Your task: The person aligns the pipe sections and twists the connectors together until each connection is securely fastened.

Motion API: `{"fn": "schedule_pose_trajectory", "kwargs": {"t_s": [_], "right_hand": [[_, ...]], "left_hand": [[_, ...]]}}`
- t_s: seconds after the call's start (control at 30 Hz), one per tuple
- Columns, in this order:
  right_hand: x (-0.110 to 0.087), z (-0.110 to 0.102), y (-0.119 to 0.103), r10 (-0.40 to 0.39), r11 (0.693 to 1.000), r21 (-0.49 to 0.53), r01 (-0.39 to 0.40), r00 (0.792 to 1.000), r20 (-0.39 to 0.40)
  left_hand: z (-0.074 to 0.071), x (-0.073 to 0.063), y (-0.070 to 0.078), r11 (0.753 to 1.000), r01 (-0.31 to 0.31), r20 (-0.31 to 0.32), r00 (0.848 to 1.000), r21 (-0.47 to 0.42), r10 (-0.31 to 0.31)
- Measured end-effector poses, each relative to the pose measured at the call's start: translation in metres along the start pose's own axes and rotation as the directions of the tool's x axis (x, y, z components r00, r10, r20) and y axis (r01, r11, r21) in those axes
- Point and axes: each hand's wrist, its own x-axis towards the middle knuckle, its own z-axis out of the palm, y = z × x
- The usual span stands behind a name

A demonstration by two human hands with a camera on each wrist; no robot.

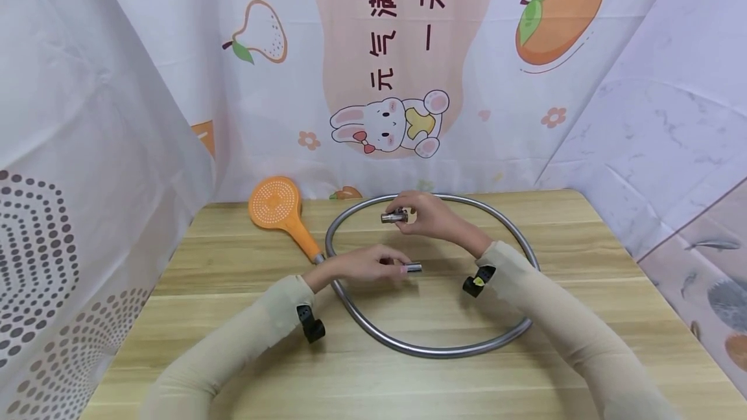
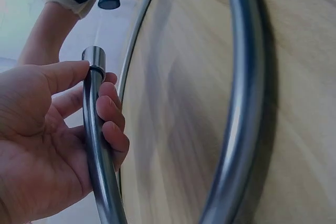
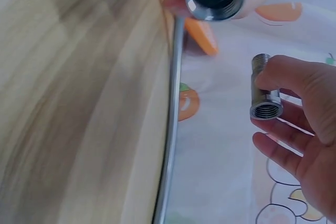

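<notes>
My left hand grips the free end of a grey metal shower hose. In the left wrist view its thumb and fingers wrap the hose just below a shiny metal nut. Farther back and higher, my right hand pinches a short metal threaded fitting between thumb and fingers. The right wrist view shows outside threads at one end of this fitting and a threaded opening at the other. Nut and fitting are apart. The nut's open mouth faces that camera.
An orange shower head lies at the back left, joined to the hose. The hose loops widely over the wooden table. A printed curtain hangs behind the table's back edge. Both wrists wear small black cameras.
</notes>
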Motion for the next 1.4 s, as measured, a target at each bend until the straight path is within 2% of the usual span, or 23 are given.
{"fn": "schedule_pose_trajectory", "kwargs": {"t_s": [0.17,0.33,0.53,0.67,0.9,1.03,1.17,1.4], "right_hand": [[0.000,-0.011,-0.004,0.049,0.998,0.040,-0.049,0.999,0.006],[0.000,-0.020,-0.004,0.046,0.994,0.097,-0.043,0.999,-0.025],[-0.002,-0.035,-0.003,0.048,0.989,0.146,-0.034,0.994,-0.099],[-0.003,-0.047,-0.004,0.055,0.982,0.184,-0.027,0.988,-0.145],[-0.005,-0.065,-0.006,0.112,0.979,0.188,-0.081,0.980,-0.163],[-0.007,-0.071,-0.007,0.134,0.976,0.193,-0.102,0.978,-0.161],[-0.010,-0.075,-0.009,0.137,0.973,0.208,-0.101,0.976,-0.168],[-0.010,-0.078,-0.010,0.109,0.972,0.226,-0.061,0.973,-0.205]], "left_hand": [[-0.013,0.000,-0.002,0.996,0.016,-0.030,0.999,-0.085,-0.018],[-0.029,-0.005,-0.001,0.992,0.058,-0.073,0.995,-0.114,-0.067],[-0.047,-0.010,0.002,0.975,0.028,-0.125,0.991,-0.222,-0.056],[-0.059,-0.013,0.004,0.961,0.016,-0.200,0.977,-0.276,-0.074],[-0.080,-0.014,0.012,0.950,0.005,-0.305,0.947,-0.314,-0.106],[-0.090,-0.014,0.015,0.941,0.014,-0.336,0.932,-0.338,-0.134],[-0.098,-0.013,0.018,0.939,-0.010,-0.371,0.920,-0.343,-0.125],[-0.106,-0.012,0.018,0.932,-0.058,-0.395,0.914,-0.359,-0.095]]}}
